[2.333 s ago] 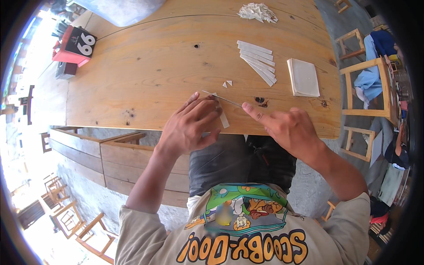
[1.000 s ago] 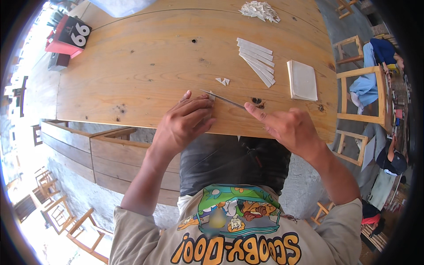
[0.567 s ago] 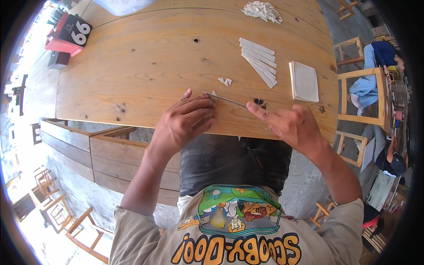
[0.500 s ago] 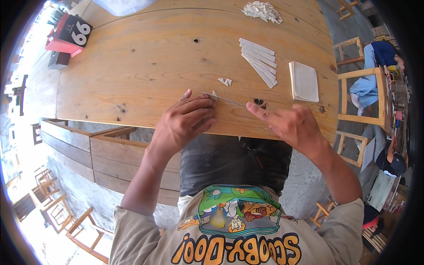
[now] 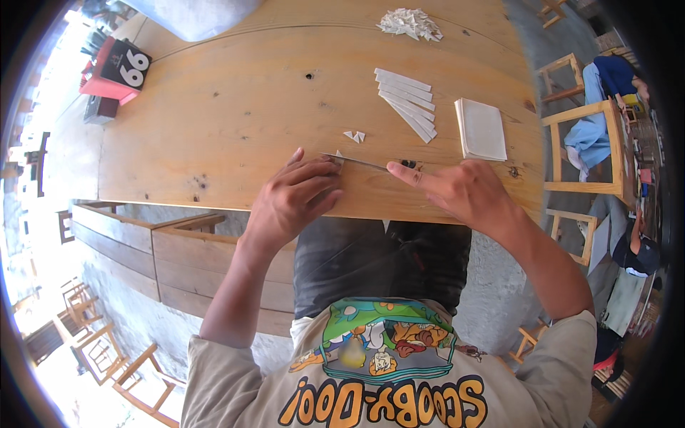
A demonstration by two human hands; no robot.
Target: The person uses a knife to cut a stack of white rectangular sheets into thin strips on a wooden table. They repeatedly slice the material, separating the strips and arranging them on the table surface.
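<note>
My right hand (image 5: 467,191) is closed round the handle of a thin knife (image 5: 360,163), forefinger stretched along its top. The blade points left and lies across a thin white strip (image 5: 339,154), just in front of my left fingertips. Pressing down on that strip, my left hand (image 5: 294,191) hides most of it with its bent fingers. A few small white triangles (image 5: 354,136) lie just beyond the blade. Farther off, several white strips (image 5: 407,103) are fanned out. Right of them sits a stack of white rectangular sheets (image 5: 482,130); paper or dough, I cannot tell.
A heap of small white cut pieces (image 5: 410,24) is at the table's far side. A red holder with a black number sign (image 5: 125,68) stands at the far left of the wooden table (image 5: 235,143). Wooden benches (image 5: 193,257) run below its near edge. People and chairs (image 5: 581,150) are at right.
The whole view has shifted slightly, moving the table things a little left. The knife stays against the strip, and both hands keep nearly the same pose.
</note>
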